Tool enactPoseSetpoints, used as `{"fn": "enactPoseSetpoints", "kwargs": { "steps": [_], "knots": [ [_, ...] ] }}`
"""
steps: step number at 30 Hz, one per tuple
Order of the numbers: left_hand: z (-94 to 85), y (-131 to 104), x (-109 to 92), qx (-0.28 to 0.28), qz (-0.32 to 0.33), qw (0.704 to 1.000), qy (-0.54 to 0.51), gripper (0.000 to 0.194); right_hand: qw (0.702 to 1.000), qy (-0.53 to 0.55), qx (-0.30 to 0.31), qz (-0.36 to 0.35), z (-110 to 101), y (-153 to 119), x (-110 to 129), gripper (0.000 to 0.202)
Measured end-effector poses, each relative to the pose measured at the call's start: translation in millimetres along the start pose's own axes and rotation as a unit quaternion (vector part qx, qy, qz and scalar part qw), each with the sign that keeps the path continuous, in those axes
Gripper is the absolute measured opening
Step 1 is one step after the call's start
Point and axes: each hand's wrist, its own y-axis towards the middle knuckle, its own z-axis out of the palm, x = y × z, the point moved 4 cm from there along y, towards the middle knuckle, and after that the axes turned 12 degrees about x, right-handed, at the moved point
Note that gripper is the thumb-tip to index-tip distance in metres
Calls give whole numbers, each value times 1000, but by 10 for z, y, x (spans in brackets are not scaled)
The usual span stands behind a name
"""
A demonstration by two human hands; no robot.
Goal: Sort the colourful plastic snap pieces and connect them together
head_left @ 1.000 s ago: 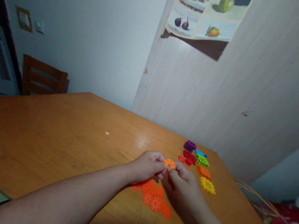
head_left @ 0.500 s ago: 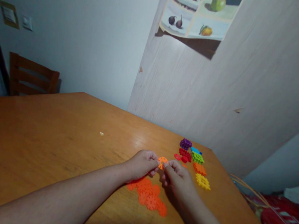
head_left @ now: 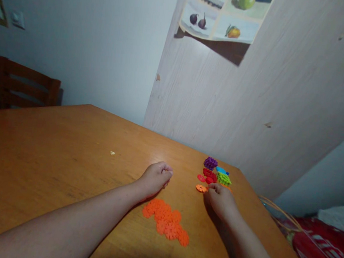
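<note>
My right hand point(head_left: 221, 199) pinches the edge of a light-orange notched plastic disc point(head_left: 201, 188), low over the table beside some red pieces. Apart from it, to the left, my left hand point(head_left: 156, 178) is closed with thumb and fingertips together, and nothing shows between them. Nearer to me, in front of the hands, lies a spread of overlapping deeper-orange notched discs point(head_left: 164, 218). A lighter red disc point(head_left: 201, 178) lies flat just beyond the held disc, next to a dark red cluster point(head_left: 210, 175).
Toward the table's far right corner are purple pieces point(head_left: 210, 163), blue pieces point(head_left: 221, 170) and green pieces point(head_left: 224, 178). Small pale scraps point(head_left: 112, 153) lie on the wooden table point(head_left: 52, 146). A chair point(head_left: 28, 84) stands at the left. Red bags point(head_left: 324, 242) are beyond the right edge.
My hands have come apart. The right hand has moved right with the light-orange disc toward the red pieces. The left hand has let go of that disc and drawn back left.
</note>
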Motion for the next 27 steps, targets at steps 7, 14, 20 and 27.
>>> {"fn": "enactPoseSetpoints", "kwargs": {
  "steps": [7,14,20,27],
  "knots": [
    [-27,19,9,-3,6,1000,-1,14,986,-116,119,-23,-26,-149,161,26],
    [-34,24,27,-4,7,1000,-3,17,977,-168,133,12,18,-141,152,39],
    [-52,28,30,-7,4,1000,-4,19,989,-129,62,20,-96,-110,78,42],
    [-92,29,23,-19,4,1000,-10,21,997,66,-20,-25,-317,-302,232,14]
  ]
}}
